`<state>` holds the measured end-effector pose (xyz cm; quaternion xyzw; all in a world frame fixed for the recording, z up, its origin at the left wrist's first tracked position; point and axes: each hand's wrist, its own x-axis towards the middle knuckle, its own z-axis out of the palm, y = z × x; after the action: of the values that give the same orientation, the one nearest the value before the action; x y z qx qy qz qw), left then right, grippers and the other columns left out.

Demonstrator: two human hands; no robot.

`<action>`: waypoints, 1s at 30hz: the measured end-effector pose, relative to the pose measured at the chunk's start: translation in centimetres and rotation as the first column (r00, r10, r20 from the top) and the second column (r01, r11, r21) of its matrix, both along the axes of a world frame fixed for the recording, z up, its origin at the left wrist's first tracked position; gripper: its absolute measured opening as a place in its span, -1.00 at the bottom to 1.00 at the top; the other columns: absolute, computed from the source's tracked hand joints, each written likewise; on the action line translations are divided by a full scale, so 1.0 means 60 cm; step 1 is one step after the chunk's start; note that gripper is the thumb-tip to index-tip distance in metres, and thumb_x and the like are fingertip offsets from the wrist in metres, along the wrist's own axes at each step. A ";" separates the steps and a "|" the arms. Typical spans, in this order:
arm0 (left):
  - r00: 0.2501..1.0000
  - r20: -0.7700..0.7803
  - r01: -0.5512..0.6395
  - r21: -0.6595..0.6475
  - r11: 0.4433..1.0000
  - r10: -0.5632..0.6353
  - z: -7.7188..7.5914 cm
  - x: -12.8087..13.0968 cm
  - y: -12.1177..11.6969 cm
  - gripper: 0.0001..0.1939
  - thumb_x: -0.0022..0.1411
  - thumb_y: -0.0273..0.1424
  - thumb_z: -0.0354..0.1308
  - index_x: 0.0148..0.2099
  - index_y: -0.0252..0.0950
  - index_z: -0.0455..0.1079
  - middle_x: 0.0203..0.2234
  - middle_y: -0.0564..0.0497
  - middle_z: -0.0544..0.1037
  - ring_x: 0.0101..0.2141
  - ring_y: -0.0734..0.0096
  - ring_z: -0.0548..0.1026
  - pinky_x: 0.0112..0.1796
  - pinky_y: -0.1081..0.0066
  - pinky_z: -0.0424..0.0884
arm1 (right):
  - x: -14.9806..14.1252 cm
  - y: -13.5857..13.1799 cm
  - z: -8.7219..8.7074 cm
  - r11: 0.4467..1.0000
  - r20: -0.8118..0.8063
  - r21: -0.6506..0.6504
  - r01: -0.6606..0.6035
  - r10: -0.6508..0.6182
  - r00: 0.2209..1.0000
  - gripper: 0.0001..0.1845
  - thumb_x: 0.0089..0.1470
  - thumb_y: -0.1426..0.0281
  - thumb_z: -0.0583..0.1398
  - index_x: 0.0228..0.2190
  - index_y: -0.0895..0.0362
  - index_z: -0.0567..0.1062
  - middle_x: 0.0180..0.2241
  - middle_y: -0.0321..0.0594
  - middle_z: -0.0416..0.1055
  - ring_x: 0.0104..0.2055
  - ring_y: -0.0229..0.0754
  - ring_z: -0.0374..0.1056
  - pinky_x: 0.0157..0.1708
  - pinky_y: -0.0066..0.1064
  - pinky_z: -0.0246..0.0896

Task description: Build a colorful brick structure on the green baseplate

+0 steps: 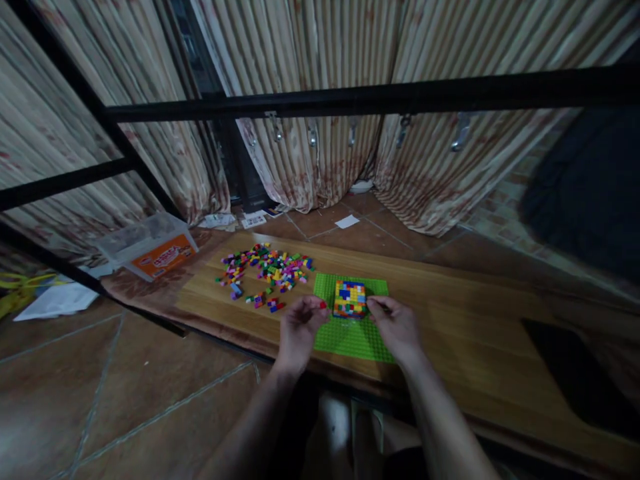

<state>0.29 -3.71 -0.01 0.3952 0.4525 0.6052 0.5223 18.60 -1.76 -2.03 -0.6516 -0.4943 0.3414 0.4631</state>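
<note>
A green studded baseplate point(335, 341) lies on the wooden board in front of me. On it stands a block of many-coloured toy bricks point(350, 299), mostly yellow, blue, red and white. My left hand point(300, 327), at the plate's left edge, pinches a small red brick point(323, 305) between thumb and fingertips, apart from the block. On the other side my right hand point(395, 325) has its fingers closed at the block's right edge. Whether those fingers touch the block or hold a small piece, I cannot tell.
Loose bricks point(280, 267) are scattered over the left part of the wooden board point(450, 313). Behind them to the left stands a clear plastic box point(150, 243) with an orange label. A dark flat object point(575, 373) lies at the right. A black metal frame point(350, 100) crosses in front of curtains.
</note>
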 end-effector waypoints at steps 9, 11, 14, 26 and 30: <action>1.000 0.014 -0.013 -0.040 0.999 0.013 -0.010 0.025 0.003 -0.85 -0.04 -0.44 0.31 -0.36 -0.33 0.45 -0.49 0.06 0.54 -0.43 0.48 0.50 -0.35 0.47 0.41 | -0.006 -0.004 0.014 1.000 0.026 0.028 -0.007 0.006 1.000 -0.63 -0.01 0.12 0.16 -0.35 0.13 0.60 -0.45 -0.18 0.56 -0.48 -0.15 0.41 -0.43 -0.35 0.24; 0.998 -0.025 -0.058 -0.034 0.998 0.058 -0.016 0.025 0.010 -0.83 -0.05 -0.45 0.31 -0.33 -0.32 0.45 -0.49 0.06 0.54 -0.45 0.47 0.50 -0.37 0.45 0.42 | -0.006 -0.004 0.015 1.000 0.041 0.026 -0.014 0.013 0.999 -0.64 0.00 0.13 0.15 -0.35 0.12 0.60 -0.47 -0.19 0.56 -0.48 -0.15 0.41 -0.43 -0.36 0.23; 0.991 -0.095 -0.098 -0.016 0.995 0.096 -0.025 0.028 0.017 -0.80 -0.03 -0.45 0.28 -0.27 -0.32 0.48 -0.41 0.00 0.58 -0.41 0.43 0.53 -0.31 0.41 0.45 | -0.006 -0.006 0.018 1.000 0.061 0.019 -0.020 0.019 0.998 -0.65 0.01 0.14 0.15 -0.34 0.12 0.60 -0.49 -0.20 0.55 -0.48 -0.14 0.42 -0.44 -0.36 0.22; 0.768 -0.604 -0.010 0.321 0.947 0.213 -0.019 0.050 0.010 -0.88 0.18 -0.44 0.15 -0.30 -0.19 0.52 -0.31 0.00 0.59 -0.20 0.33 0.50 -0.09 0.31 0.37 | -0.008 -0.010 0.026 0.999 0.087 0.033 -0.035 0.033 0.996 -0.64 0.01 0.15 0.14 -0.34 0.14 0.60 -0.46 -0.19 0.56 -0.50 -0.16 0.39 -0.44 -0.36 0.21; 0.727 -0.643 0.003 0.356 0.934 0.243 -0.022 0.049 0.014 -0.87 0.20 -0.46 0.13 -0.29 -0.19 0.51 -0.31 0.01 0.59 -0.19 0.32 0.47 -0.11 0.31 0.36 | -0.010 -0.011 0.026 0.999 0.085 0.042 -0.034 0.030 0.996 -0.65 0.01 0.15 0.14 -0.35 0.12 0.60 -0.45 -0.18 0.57 -0.50 -0.16 0.39 -0.45 -0.37 0.20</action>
<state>3.23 -2.89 -1.33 0.6397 0.5273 0.5198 0.2063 18.02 -2.41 -0.44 -0.6471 -0.5312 0.3101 0.4505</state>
